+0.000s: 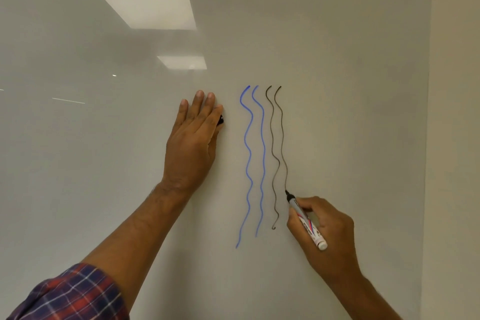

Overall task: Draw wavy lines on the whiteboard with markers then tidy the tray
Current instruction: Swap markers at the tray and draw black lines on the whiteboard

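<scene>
Well, pinched marker [306, 221] in right hand [327, 236] fingers [309, 206], tip on whiteboard [337, 60] at a black line [281, 138] end. Pressed left hand [192, 143] flat, fingers straight together, black object [221, 119] peeking beneath

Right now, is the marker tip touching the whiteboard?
Touching. In the head view the marker tip sits exactly on the lower end of the rightmost black line, with no gap to the whiteboard; the right hand grips it.

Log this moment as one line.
right hand draws second black line with marker | left hand flat on whiteboard, black cap beneath | two blue lines done
</scene>
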`<state>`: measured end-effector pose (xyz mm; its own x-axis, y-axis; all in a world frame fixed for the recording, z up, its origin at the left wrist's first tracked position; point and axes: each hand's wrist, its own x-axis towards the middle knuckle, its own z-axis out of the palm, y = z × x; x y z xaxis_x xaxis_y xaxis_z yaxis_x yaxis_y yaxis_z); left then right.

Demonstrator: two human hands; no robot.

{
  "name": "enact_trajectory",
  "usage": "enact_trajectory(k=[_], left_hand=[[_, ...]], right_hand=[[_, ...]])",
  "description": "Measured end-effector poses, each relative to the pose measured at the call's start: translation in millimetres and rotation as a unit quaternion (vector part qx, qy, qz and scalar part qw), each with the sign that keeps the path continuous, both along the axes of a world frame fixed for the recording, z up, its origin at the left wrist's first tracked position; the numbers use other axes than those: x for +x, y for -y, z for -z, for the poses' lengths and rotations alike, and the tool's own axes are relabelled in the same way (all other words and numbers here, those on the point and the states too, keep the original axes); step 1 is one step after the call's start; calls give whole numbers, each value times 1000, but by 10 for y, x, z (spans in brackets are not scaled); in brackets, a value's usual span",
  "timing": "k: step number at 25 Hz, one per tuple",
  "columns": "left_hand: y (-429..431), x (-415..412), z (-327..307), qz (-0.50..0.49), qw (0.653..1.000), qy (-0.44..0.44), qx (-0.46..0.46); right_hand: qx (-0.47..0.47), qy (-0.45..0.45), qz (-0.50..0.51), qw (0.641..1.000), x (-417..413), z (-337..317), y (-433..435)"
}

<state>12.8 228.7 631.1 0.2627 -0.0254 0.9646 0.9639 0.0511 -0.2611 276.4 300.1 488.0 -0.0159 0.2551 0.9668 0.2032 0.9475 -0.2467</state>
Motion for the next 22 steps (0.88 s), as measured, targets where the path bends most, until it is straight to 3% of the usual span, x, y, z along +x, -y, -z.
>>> enact_trajectory(k=[5,10,13,17,22], left_hand=[[149,113,147,44,997,48,-40],[383,334,488,113,985,115,-67],[594,587,783,193,957,204,-65],[868,962,1226,331,864,362,-114],[1078,1267,1837,415,700,552,-183]], right_hand=[[-107,52,-57,991,-18,714,-115],[-108,48,-20,993,-22,664,137],[-158,-9,-63,985,20,623,328],[-214,-55,-118,968,56,781,585],[-240,-84,-200,946,69,1014,1034]])
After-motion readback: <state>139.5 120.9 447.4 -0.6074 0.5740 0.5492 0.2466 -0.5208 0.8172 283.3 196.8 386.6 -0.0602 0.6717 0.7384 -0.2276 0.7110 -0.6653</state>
